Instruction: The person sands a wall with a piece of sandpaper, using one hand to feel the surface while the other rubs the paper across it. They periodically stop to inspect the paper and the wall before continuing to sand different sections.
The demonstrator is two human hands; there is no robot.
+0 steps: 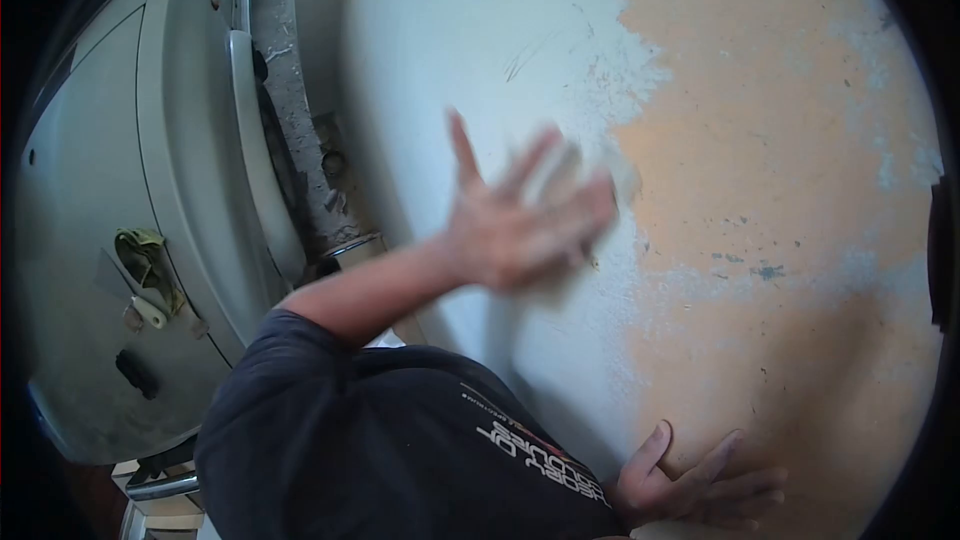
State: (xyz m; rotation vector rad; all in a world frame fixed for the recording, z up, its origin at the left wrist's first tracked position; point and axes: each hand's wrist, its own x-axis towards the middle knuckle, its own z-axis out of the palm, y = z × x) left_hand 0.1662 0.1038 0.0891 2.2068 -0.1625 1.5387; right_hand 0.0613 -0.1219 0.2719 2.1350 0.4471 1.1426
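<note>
My left hand (510,240) reaches across to the wall (780,170), blurred by motion. Its back faces me and one finger sticks out apart from the others. A pale sheet (556,290), perhaps sandpaper, shows under the hand and between its fingers; the blur hides its exact shape. It lies at the border between the whitish layer and the peach-coloured patch. Lower down, my right hand (690,490) has its fingers spread and stretched against the peach part, with nothing seen in it.
A pale car (90,160) stands close on the left. On its surface lie a putty knife (145,308), a green cloth (143,252) and a dark object (136,373). A narrow strip of littered floor (285,60) runs between car and wall.
</note>
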